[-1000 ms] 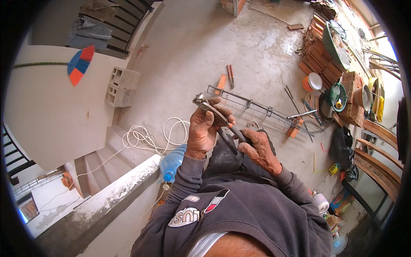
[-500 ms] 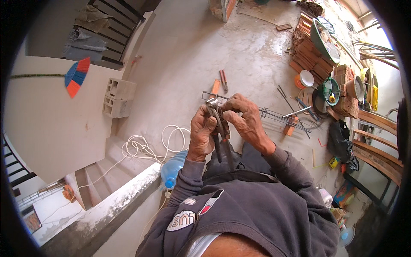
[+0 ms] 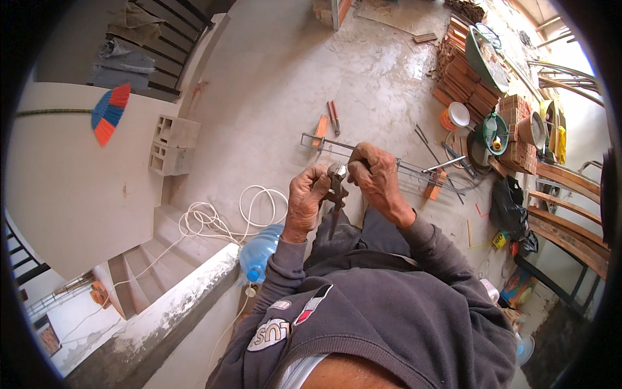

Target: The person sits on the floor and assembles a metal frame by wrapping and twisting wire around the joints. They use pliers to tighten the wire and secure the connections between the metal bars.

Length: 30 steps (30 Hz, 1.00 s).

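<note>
My left hand [image 3: 307, 200] is closed round a pair of dark metal pincers [image 3: 335, 188], with the jaws up and the handles pointing down toward my lap. Just right of the jaws, my right hand [image 3: 377, 183] has its fingers curled in a pinch; whatever they may hold is too small to tell. Beyond both hands lies a long, narrow steel rebar frame [image 3: 414, 170], propped on one orange brick [image 3: 320, 130] at its left and another brick [image 3: 435, 185] at its right. Red-handled pliers [image 3: 334, 118] lie on the floor past the left brick.
White cable [image 3: 208, 220] loops over the steps at left, beside a large blue water bottle [image 3: 262, 254]. Grey hollow blocks [image 3: 173, 144] stand by the wall. Loose rods [image 3: 429, 144], a white-and-orange bucket [image 3: 457, 115], stacked tiles [image 3: 453, 81] and a black bag [image 3: 508, 211] are at right.
The pincers have turned in my left hand, and their jaws sit slightly lower and farther right. My right hand's fingers have curled in and drawn a little away from the tool.
</note>
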Available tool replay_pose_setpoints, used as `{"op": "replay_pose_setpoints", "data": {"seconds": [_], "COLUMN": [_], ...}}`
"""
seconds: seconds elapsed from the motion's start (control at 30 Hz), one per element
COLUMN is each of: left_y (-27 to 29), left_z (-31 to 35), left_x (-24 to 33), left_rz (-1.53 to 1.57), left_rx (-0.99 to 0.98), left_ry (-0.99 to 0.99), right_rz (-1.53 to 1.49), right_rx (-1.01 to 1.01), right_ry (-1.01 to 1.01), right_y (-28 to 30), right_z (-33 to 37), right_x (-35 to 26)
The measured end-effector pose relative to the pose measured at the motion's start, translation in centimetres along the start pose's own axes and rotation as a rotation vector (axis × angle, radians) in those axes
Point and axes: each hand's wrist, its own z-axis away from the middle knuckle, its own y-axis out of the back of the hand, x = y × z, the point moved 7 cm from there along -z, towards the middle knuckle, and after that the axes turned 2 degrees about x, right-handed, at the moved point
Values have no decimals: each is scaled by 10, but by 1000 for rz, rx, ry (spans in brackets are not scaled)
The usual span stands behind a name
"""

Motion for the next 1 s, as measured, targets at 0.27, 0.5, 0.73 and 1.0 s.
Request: {"op": "replay_pose_setpoints", "data": {"seconds": [0.27, 0.5, 0.73, 1.0], "left_y": [-1, -2, 3, 9], "left_z": [4, 1, 15, 13], "left_x": [-19, -45, -48, -31], "left_rz": [539, 725, -84, -840], "left_rx": [-201, -194, 50, 120], "left_ry": [226, 257, 271, 106], "right_rz": [163, 635, 364, 763], "right_rx": [-115, 47, 9, -130], "right_ry": [237, 559, 339, 672], "right_y": [-3, -16, -6, -12], "right_z": [1, 13, 16, 43], "right_x": [-20, -25, 1, -2]}}
